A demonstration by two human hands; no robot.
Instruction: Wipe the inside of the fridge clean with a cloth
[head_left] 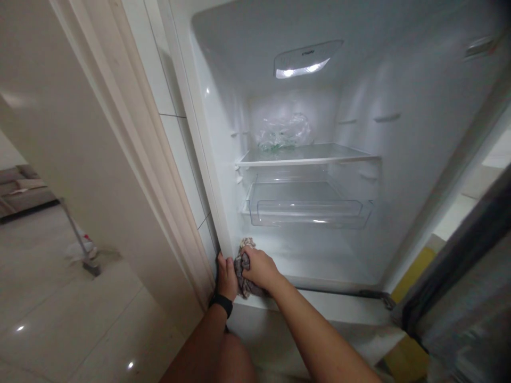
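Note:
My right hand (261,268) is closed on a bunched, patterned brown cleaning cloth (244,287). It presses the cloth against the lower left inner wall of an open refrigerator (207,133), at the front edge. Just left of the cloth, my left hand (227,277), with a black band on its wrist, grips the refrigerator's left front edge, thumb on the near side and fingers partly hidden. Inside, a glass shelf (319,152) bears a crumpled clear plastic bag (284,133). Below that shelf hangs a clear plastic drawer (311,214).
A lit lamp cover (307,59) is at the refrigerator's top. The open door (467,255) stands to the right. On the left runs a door frame (131,133); beyond it a broom (91,266) and a sofa (26,191) are on a tiled floor.

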